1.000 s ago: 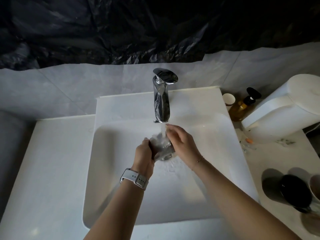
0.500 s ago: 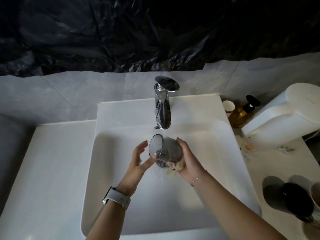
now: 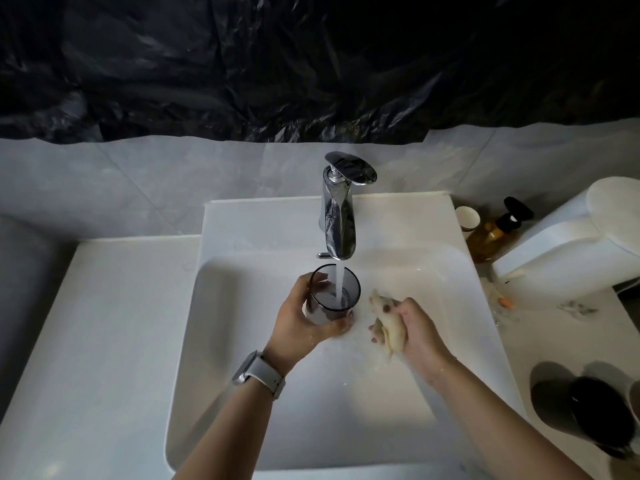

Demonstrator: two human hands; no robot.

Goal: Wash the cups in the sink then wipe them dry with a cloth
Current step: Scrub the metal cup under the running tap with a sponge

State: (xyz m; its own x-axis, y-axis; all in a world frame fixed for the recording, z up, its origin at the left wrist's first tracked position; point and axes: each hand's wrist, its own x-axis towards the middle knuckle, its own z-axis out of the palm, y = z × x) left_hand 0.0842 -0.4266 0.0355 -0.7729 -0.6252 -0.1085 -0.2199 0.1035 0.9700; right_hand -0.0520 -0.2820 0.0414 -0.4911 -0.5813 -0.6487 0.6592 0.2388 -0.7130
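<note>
A clear grey glass cup (image 3: pixel 333 295) stands upright under the chrome tap (image 3: pixel 340 216), and running water streams into it. My left hand (image 3: pixel 302 320) grips the cup from the left and below, over the white sink (image 3: pixel 346 427). My right hand (image 3: pixel 412 332) is to the right of the cup, apart from it, and squeezes a wet beige cloth or sponge (image 3: pixel 388 320). At the right edge, on the counter, are a black cup (image 3: pixel 602 412) and part of a pale cup (image 3: pixel 635 400).
An amber pump bottle (image 3: pixel 493 233) and a small paper cup (image 3: pixel 467 218) stand behind the sink on the right, next to a large white lidded container (image 3: pixel 571 244). White counter (image 3: pixel 86 341) extends left of the sink. Black plastic sheeting covers the wall.
The cup passed from my right hand to my left and turned upright under the tap. Water runs again. My right hand drew away to the right with the cloth.
</note>
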